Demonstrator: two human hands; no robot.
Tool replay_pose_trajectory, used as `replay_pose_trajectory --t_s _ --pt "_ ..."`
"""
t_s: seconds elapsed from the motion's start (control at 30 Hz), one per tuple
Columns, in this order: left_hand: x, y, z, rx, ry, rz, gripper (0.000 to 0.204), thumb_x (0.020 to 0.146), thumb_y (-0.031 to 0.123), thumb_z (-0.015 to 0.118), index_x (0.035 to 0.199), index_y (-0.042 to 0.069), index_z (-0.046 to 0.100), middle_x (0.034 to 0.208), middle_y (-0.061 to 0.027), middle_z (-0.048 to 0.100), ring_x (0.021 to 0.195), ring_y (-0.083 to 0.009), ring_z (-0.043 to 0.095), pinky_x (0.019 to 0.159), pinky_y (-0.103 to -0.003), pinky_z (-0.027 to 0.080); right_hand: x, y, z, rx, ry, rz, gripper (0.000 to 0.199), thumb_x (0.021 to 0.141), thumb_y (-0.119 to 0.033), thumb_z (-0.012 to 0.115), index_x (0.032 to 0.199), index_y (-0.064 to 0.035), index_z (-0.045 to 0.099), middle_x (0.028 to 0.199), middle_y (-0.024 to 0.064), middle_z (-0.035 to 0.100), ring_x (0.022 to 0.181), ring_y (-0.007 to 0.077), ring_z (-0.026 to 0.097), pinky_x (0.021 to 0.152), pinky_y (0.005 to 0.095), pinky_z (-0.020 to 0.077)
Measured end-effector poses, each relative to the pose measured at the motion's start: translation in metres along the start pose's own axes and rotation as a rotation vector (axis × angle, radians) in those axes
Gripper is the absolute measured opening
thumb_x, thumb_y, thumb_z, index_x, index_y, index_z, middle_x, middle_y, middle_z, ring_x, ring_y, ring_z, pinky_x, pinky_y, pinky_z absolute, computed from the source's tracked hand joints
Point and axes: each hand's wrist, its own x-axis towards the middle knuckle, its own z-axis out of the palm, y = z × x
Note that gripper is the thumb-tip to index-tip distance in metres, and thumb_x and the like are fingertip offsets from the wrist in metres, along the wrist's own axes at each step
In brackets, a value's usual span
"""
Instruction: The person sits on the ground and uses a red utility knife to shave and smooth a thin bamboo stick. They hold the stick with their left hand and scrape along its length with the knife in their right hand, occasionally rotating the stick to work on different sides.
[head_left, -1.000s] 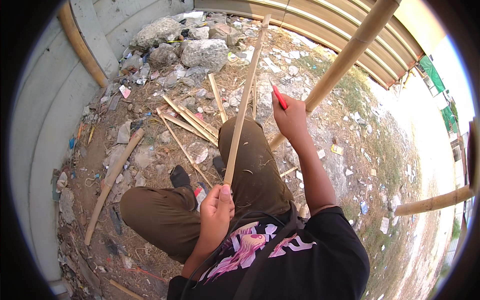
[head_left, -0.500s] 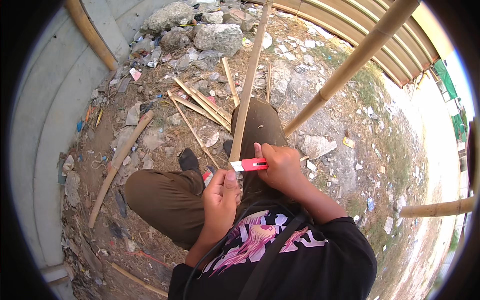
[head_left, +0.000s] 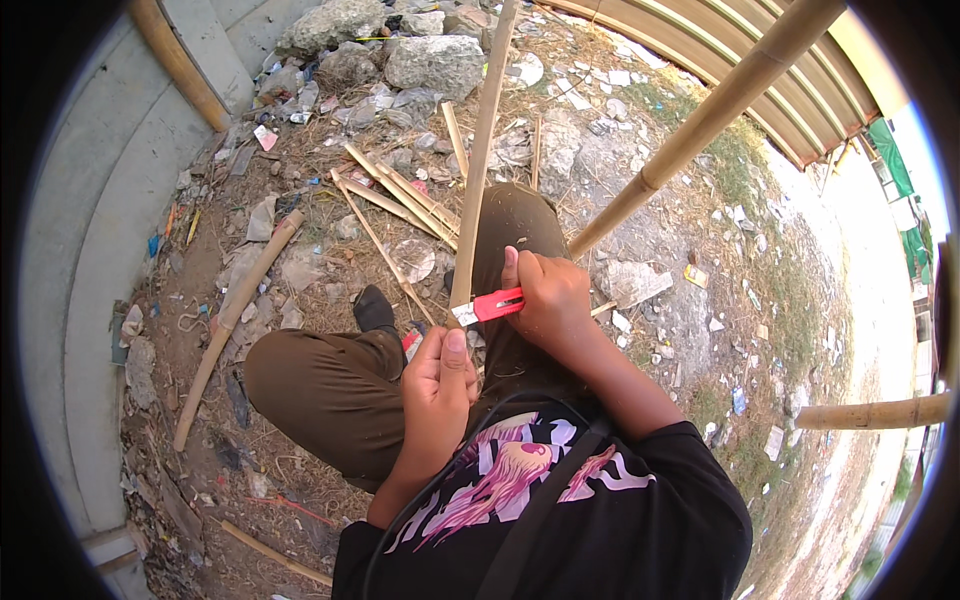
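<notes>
My left hand [head_left: 438, 382] pinches the near end of a long split bamboo strip [head_left: 482, 160] between thumb and fingers. The strip runs away from me, past my right knee, toward the top of the view. In my right hand [head_left: 550, 300] is a red box cutter [head_left: 497, 304], held with the thumb raised. Its short wide blade [head_left: 465, 314] lies across the strip, just beyond my left fingertips. Whether the edge has bitten into the bamboo, I cannot tell.
Several split bamboo pieces [head_left: 405, 195] lie beyond my knees. A bamboo pole [head_left: 690, 145] slants up at the right, and another [head_left: 875, 412] juts in lower down. A thicker bamboo length [head_left: 240, 325] rests on the littered ground near the grey wall [head_left: 95, 300]. Rocks [head_left: 435, 65] sit at the back.
The strip's far end has swung left. The box cutter has shifted slightly left and up, its handle now more tilted. My left hand keeps its pinch on the strip.
</notes>
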Motion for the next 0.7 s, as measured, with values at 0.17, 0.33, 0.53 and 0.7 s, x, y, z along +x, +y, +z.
replay_pose_trajectory --t_s 0.17,0.33,0.53,0.7 --pt "-0.002 -0.001 0.007 -0.024 -0.036 -0.065 0.034 0.111 0.032 0.05 0.087 0.008 0.049 0.066 0.0056 0.041 0.054 -0.0016 0.035 0.047 -0.021 0.03 0.035 0.028 0.0 -0.109 0.084 0.247 0.031 0.098 -0.017 0.062 0.07 -0.0074 0.054 0.053 0.0132 0.056 0.047 0.0329 0.06 0.047 0.0441 0.0461" --pt "-0.004 -0.012 0.013 0.04 -0.122 -0.089 0.032 0.11 0.031 0.052 0.089 0.007 0.05 0.067 0.0055 0.041 0.055 -0.0012 0.036 0.048 -0.02 0.03 0.091 0.095 -0.01 -0.303 0.124 0.465 0.027 0.096 -0.023 0.059 0.079 -0.0027 0.066 0.061 0.018 0.064 0.059 0.0391 0.066 0.058 0.0492 0.052" --pt "-0.005 -0.009 0.016 -0.02 -0.172 -0.129 0.031 0.11 0.031 0.051 0.09 0.007 0.05 0.068 0.0056 0.041 0.056 -0.0011 0.035 0.048 -0.021 0.029 0.157 0.186 -0.023 -0.137 -0.036 0.825 0.033 0.094 -0.028 0.055 0.092 -0.0007 0.073 0.086 0.0257 0.072 0.086 0.044 0.071 0.078 0.0517 0.0556" --pt "0.007 -0.006 0.004 -0.079 -0.145 -0.201 0.033 0.111 0.033 0.049 0.091 0.008 0.049 0.068 0.0064 0.038 0.056 -0.0007 0.031 0.048 -0.021 0.026 0.081 0.093 0.0 0.323 -0.101 0.636 0.029 0.094 -0.022 0.065 0.079 0.0027 0.065 0.065 0.0242 0.06 0.058 0.0422 0.059 0.058 0.0462 0.0461"
